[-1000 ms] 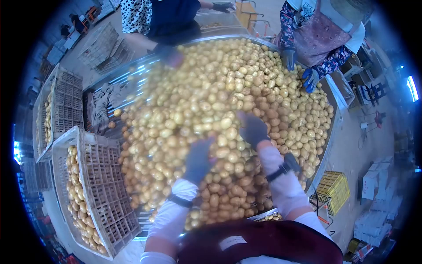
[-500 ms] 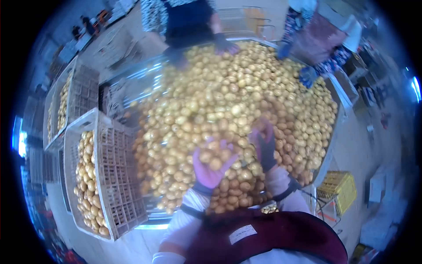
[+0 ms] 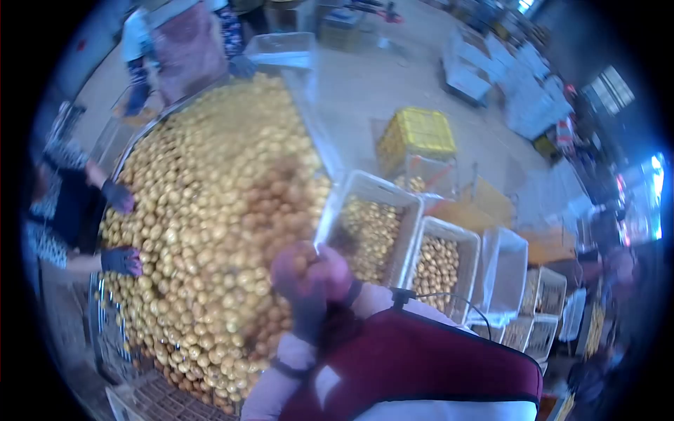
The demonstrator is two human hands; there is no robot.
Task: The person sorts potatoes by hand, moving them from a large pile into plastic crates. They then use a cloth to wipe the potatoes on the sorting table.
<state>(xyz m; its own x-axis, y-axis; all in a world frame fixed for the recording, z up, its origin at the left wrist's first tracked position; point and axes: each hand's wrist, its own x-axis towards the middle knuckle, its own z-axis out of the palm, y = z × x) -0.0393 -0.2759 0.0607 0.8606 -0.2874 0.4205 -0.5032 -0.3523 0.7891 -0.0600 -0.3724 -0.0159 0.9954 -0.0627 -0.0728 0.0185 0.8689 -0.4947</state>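
Purple-gloved, the left hand (image 3: 289,278) and right hand (image 3: 335,274) cup together around what look like potatoes (image 3: 302,262), by the near end of the table's (image 3: 324,151) right edge; blur hides how firmly either grips. A potato heap (image 3: 196,210) spreads to the table's far edge, and a crate (image 3: 406,235) stands just beyond the right one.

Yellow crate (image 3: 421,137), grey floor (image 3: 425,77), bright window (image 3: 612,90)

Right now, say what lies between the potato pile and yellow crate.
Head view: a metal rim and floor separate the potato pile from the yellow crate.
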